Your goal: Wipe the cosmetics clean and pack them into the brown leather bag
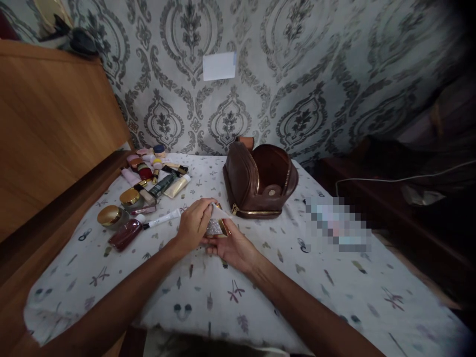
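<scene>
Damask-patterned wallpaper (249,29) fills the back, a small white paper (219,66) stuck on it. Below lies the surface (260,312), spread with a white cloth printed with little plants and rainbows. A wooden panel (55,114) rises at its left side.

Both forearms reach in from the near edge and slant inward, so the hands meet just in front of the brown zip bag (243,183), which stands upright with its top gaping open. The right hand (238,248) is turned partly palm-up, its fingers curled loosely under a small glittery, gold-edged case (214,228), its thumb along the case's right side. The left hand (193,225) comes over from the other side, knuckles up, fingers bent and drawn together, pinching a thin white wipe (220,212) against the case. The case is held between the hands, near the bag's front.

Left of them, a dark red bottle (125,235) lies on its side by two gold-lidded jars (109,215). A slim white tube (162,218) points toward the left hand; behind it sit more tubes and small pots (159,150).
</scene>
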Available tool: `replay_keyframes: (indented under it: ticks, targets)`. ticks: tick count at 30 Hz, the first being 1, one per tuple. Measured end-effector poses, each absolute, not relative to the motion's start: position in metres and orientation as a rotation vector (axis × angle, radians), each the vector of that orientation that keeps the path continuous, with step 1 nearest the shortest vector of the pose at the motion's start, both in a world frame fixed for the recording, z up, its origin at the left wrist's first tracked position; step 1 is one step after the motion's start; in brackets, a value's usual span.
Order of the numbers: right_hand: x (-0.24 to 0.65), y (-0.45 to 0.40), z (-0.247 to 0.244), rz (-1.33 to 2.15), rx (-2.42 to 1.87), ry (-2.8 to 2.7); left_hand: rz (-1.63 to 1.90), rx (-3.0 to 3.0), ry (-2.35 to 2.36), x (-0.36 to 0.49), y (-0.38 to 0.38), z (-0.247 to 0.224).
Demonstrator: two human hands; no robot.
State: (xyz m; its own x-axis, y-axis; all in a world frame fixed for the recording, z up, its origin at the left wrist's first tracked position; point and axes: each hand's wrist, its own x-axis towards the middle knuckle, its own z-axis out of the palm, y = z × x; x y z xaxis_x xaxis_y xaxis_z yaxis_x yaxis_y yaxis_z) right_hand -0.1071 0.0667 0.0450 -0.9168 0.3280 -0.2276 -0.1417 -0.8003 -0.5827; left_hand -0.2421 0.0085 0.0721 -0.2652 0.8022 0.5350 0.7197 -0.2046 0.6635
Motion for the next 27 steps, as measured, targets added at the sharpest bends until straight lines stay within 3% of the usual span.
replay_keyframes:
  ticks: [11, 20, 27]
  targets:
    - [-0.115, 0.072, 0.051, 2.538, -0.502, -0.521, 1.637, 1.292, 1.609, -0.240, 0.018, 0.057]
    - [-0.117, 0.077, 0.046, 2.464, -0.565, -0.442, 1.622, 1.609, 1.478, -0.244, 0.010, 0.049]
    - [-0.117, 0.070, 0.053, 2.418, -0.721, -0.636, 1.848, 1.064, 1.481, -0.242, 0.016, 0.050]
